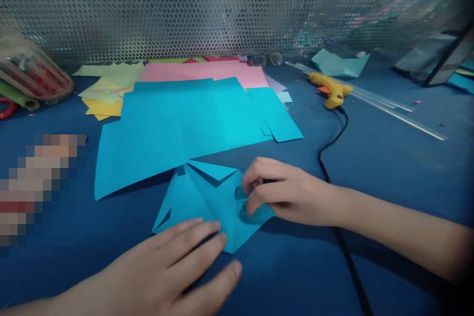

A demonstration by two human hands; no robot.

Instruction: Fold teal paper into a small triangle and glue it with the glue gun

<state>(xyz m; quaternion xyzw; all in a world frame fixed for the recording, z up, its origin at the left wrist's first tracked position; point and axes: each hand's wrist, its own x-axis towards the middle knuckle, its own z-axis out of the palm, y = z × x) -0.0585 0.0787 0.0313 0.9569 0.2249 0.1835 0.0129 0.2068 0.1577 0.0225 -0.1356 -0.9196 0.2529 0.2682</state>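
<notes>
A folded piece of blue paper [207, 202] lies on the table in front of me, with creases across its middle and small flaps turned in at its corners. My left hand [174, 261] rests flat on its near left edge, fingers stretched out and slightly apart. At the right corner my right hand [281, 190] has its fingers bent and closed on the paper; the fingertips partly hide that corner. Just beyond, larger blue sheets [181, 118] lie overlapping, their near edge reaching the folded piece's top.
A yellow glue gun [331, 90] lies at the right, its black cord [326, 158] running under my right forearm. Clear sticks [400, 118] lie beside it. Pink paper [203, 71], yellow-green scraps [111, 84], a clear jar [33, 66] and a perforated metal panel [185, 10] are behind.
</notes>
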